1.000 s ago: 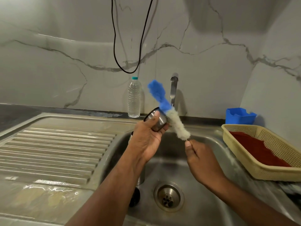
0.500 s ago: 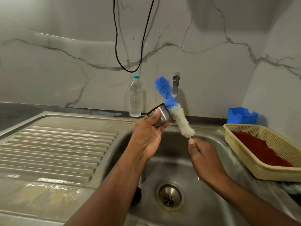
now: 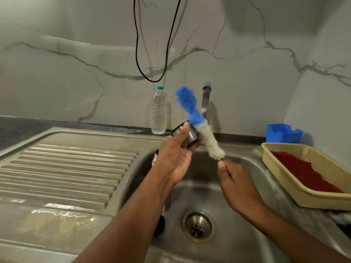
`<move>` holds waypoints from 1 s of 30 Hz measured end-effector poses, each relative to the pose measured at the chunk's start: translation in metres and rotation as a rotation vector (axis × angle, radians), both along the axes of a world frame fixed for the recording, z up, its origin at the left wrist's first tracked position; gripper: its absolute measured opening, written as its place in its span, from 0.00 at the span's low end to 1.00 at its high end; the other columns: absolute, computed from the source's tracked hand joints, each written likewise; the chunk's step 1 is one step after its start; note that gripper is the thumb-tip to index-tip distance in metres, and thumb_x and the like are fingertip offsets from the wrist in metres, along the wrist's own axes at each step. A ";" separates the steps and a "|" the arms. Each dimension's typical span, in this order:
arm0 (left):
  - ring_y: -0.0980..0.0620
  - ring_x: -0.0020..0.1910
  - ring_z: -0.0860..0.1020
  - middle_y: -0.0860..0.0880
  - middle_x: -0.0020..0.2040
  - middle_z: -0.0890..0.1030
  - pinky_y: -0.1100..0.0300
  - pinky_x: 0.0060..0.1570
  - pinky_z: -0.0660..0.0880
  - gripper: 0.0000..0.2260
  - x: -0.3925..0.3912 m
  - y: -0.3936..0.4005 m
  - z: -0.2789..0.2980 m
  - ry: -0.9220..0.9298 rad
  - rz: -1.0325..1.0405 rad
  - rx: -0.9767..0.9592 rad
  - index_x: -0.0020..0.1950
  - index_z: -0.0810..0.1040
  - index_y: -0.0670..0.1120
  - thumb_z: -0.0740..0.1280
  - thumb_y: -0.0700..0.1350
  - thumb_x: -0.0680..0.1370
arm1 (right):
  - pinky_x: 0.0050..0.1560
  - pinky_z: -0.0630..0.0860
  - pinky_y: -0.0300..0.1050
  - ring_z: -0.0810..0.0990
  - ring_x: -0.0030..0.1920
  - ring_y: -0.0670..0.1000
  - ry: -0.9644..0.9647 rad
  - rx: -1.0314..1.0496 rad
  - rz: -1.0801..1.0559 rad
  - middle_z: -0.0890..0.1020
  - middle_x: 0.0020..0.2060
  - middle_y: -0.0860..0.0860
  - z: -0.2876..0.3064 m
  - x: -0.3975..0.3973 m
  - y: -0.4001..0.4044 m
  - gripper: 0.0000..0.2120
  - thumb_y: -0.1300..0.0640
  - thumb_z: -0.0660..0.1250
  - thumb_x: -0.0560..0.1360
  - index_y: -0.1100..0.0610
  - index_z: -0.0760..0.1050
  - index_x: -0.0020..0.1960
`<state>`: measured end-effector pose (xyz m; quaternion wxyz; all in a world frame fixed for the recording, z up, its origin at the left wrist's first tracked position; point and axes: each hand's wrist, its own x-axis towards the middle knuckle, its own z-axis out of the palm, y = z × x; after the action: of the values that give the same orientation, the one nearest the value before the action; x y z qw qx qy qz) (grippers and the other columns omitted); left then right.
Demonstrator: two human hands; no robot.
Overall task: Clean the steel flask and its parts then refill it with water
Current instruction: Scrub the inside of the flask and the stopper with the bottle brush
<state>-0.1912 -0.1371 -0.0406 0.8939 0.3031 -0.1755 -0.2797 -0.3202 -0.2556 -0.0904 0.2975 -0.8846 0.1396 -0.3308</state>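
Since a second ago we have drawn the bottle brush (image 3: 201, 126) a little away from the steel cap (image 3: 187, 136). Our left hand (image 3: 175, 156) grips the cap; our right hand (image 3: 235, 185), just below-right, pinches the brush's handle over the sink (image 3: 247, 164).

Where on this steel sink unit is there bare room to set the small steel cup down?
The ribbed steel drainboard left of the basin is bare, with a wet flat strip at its front. The basin floor around the round drain is partly free, but the steel flask body stands at its left wall. The right counter is crowded by the yellow plastic basket.
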 end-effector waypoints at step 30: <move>0.49 0.53 0.82 0.45 0.55 0.85 0.53 0.55 0.78 0.09 0.002 -0.002 -0.004 0.019 0.047 0.076 0.60 0.80 0.44 0.64 0.45 0.84 | 0.31 0.71 0.46 0.74 0.30 0.47 -0.014 -0.022 -0.001 0.74 0.28 0.47 0.001 -0.001 0.003 0.17 0.49 0.55 0.85 0.48 0.70 0.38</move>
<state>-0.1888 -0.1395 -0.0442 0.8896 0.3382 -0.1491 -0.2682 -0.3210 -0.2522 -0.0892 0.2888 -0.8853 0.1343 -0.3388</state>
